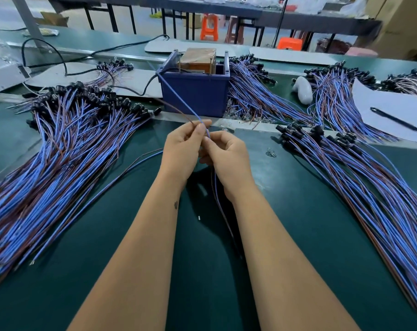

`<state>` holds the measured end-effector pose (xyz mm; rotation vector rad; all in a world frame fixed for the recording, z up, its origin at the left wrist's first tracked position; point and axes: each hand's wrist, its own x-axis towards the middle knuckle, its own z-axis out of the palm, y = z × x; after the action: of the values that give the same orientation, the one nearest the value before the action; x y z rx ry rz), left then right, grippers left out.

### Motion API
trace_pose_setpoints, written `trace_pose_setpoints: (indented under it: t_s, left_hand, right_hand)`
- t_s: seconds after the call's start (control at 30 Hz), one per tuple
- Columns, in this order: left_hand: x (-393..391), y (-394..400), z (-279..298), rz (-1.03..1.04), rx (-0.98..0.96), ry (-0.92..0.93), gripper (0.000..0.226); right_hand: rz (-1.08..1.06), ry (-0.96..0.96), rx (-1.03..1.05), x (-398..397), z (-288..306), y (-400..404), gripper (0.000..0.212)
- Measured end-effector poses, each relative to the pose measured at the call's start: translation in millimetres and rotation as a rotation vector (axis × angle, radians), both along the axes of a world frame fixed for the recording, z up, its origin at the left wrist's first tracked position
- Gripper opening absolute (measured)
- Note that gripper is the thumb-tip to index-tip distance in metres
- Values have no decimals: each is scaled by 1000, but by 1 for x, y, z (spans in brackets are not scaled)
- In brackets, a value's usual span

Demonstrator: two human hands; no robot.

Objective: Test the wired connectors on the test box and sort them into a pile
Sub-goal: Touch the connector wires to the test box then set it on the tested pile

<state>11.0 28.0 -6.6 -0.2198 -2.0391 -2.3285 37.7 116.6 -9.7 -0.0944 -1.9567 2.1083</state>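
My left hand (183,149) and my right hand (226,156) meet at the middle of the green table. The left pinches a blue lead (178,96) and a brown lead (171,106) that run up to the blue test box (195,91). The right grips a wired connector's wires (218,199), which hang down between my forearms; its connector end is hidden in my fingers. A large pile of blue and brown wired connectors (66,144) lies on the left, another pile (360,177) on the right.
More bundles (253,91) lie behind and right of the box. A white sheet (394,108) with a black pen (395,119) sits far right, a white object (303,89) beside it. Black cables (59,60) cross the far left. Small clear parts (271,152) lie near my right hand.
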Motion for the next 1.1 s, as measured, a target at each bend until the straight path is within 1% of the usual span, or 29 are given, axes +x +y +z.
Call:
trace_pose_setpoints:
  t_s: [0.1,0.17,0.23,0.43,0.5,0.6,0.7,0.83,0.93,1.1]
  left_hand:
    - [1,5,-1,-39,-33,-77,30]
    - [1,8,-3,-48,-68,-71,32]
    - [1,9,-4,-65,-91,-59,33]
    - [2,5,-1,-114,32,-88,29]
    - [1,4,-1,-61,2,-90,29]
    - [-5,1,-4,75,-68,-104,34]
    - [-8,-4,-7,168,-113,-100,32]
    - [-9,-8,-9,226,-228,-63,30]
    - [-7,-9,-8,240,-311,-23,26]
    - [-6,-8,-7,254,-346,-7,25]
  right_hand:
    - [-33,-25,-23,-2,-2,1,9]
    - [-68,-37,-69,-3,-3,2,10]
    - [-86,-46,-72,-4,-3,3,13]
    - [-70,-65,-10,-6,-4,-1,17]
    - [-89,-59,-7,-5,-4,-1,18]
    - [-159,-52,-23,-4,-3,2,21]
    - [-200,-61,-103,-4,1,6,23]
    - [-199,-49,-195,-2,4,7,21]
    - [-208,-26,-190,-1,4,6,21]
    - [-238,-11,-169,-1,4,7,22]
